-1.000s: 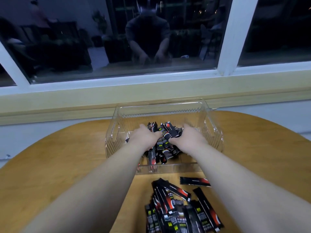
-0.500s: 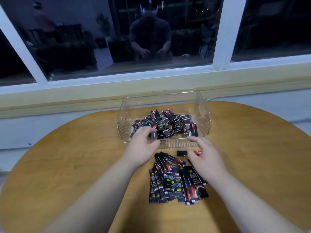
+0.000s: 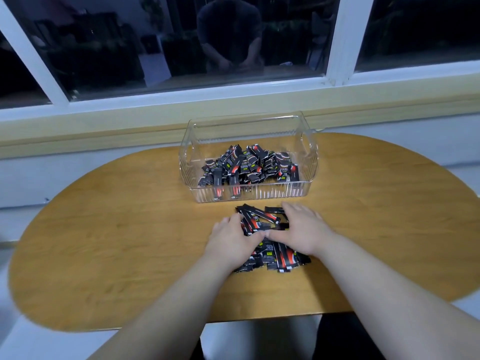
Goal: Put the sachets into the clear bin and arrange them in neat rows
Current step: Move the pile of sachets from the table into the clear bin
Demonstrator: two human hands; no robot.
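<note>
A clear ribbed bin [image 3: 270,196] stands at the table's far side, by the window sill. Inside it lies a jumbled heap of black-and-red sachets [image 3: 249,166], not in rows. A second pile of sachets [image 3: 279,257] lies on the table just in front of the bin. My left hand [image 3: 232,241] is on this pile's left side, fingers and thumb curled round some sachets. My right hand [image 3: 305,231] lies over the pile's right side, fingers stretched flat toward the bin. The two thumbs nearly meet in the middle and hide part of the pile.
The oval wooden table [image 3: 117,242] has bare surface to the left and right of the bin and the pile. Behind the bin run a pale sill [image 3: 130,120] and a dark window [image 3: 233,35], which reflects a person. The table's front edge is close to my body.
Both hands came out of the bin, where they were spreading sachets, and drew back to the pile on the table. They now close in on it from both sides. The view has also pulled back.
</note>
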